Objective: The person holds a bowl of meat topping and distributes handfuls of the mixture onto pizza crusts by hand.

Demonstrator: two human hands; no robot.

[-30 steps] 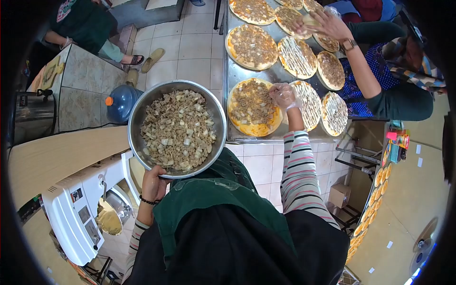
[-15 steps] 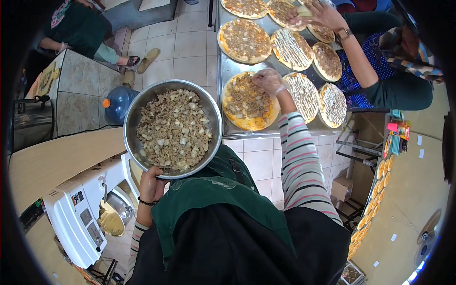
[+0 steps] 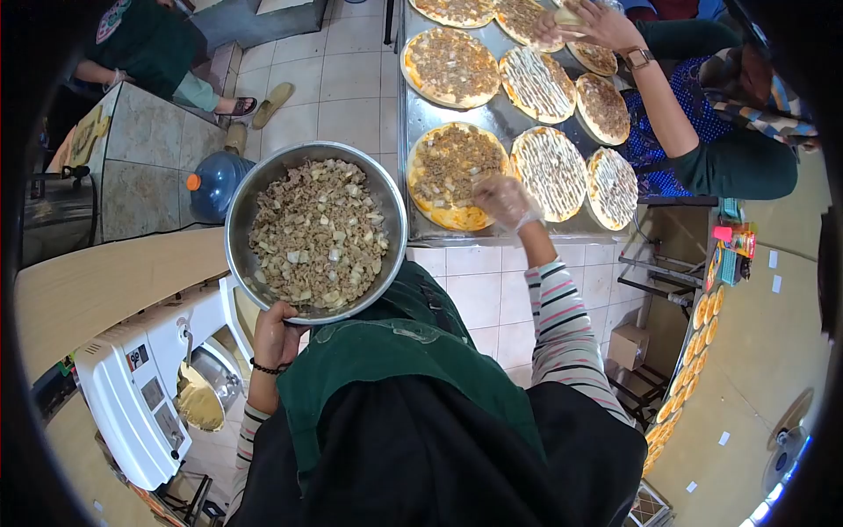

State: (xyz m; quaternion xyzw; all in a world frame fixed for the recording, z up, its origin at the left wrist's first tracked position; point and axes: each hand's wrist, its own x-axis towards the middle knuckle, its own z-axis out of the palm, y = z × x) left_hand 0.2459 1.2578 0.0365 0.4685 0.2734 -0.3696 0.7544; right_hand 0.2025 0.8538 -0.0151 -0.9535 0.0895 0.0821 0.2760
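My left hand [image 3: 277, 335] grips the near rim of a steel bowl [image 3: 397, 200]. Chopped meat with pale onion-like pieces [image 3: 320, 233] fills much of it. In a clear plastic glove, my right hand [image 3: 507, 202] is over the lower right part of a round pizza [image 3: 457, 167], its fingers bent down at the topping. Whether anything is between those fingers is too small to tell. Brown crumbled topping covers most of that pizza, with orange and yellow showing near its edge. Beside it lies a pizza with white sauce stripes [image 3: 551, 176].
More pizzas [image 3: 450, 68] lie on the metal table [image 3: 421, 132]. Across it, a co-worker's hand [image 3: 606, 26] holds something pale. Another person in a green apron [image 3: 154, 48] stands far left. A blue water jug [image 3: 217, 186], a white mixer [image 3: 132, 404] and a wooden board [image 3: 114, 285] are at left.
My right hand has moved from the pizza's upper right side down toward its lower right edge. The topping now spreads a little differently. The bowl has shifted slightly left in view.
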